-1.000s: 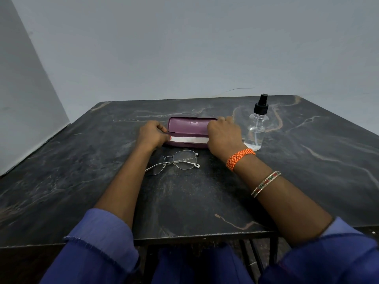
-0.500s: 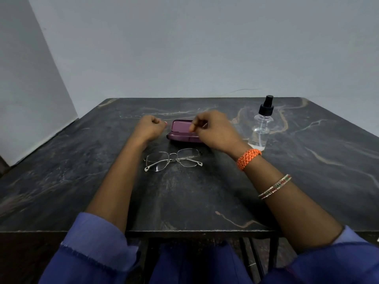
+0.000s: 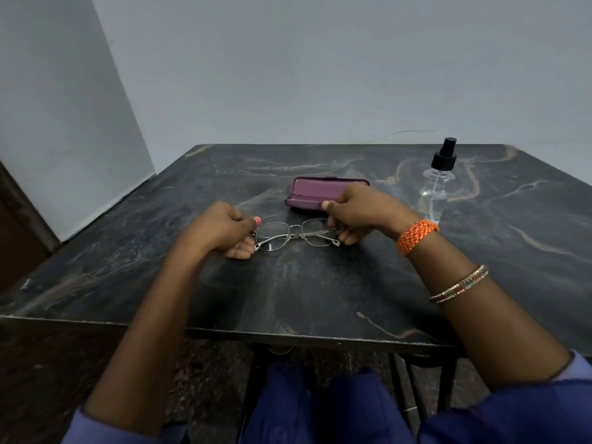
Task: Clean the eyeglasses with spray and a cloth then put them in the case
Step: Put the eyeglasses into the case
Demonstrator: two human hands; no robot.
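Your left hand [image 3: 224, 230] pinches the left end of the eyeglasses [image 3: 296, 233]; your right hand [image 3: 362, 213] pinches the right end; the frame sits low on the dark table [image 3: 288, 293], just in front of the closed purple case [image 3: 317, 193]; the spray bottle [image 3: 439, 181] stands to the right

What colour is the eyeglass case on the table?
Purple, a muted plum; the eyeglass case shows clearly in the head view, closed, just beyond the glasses.
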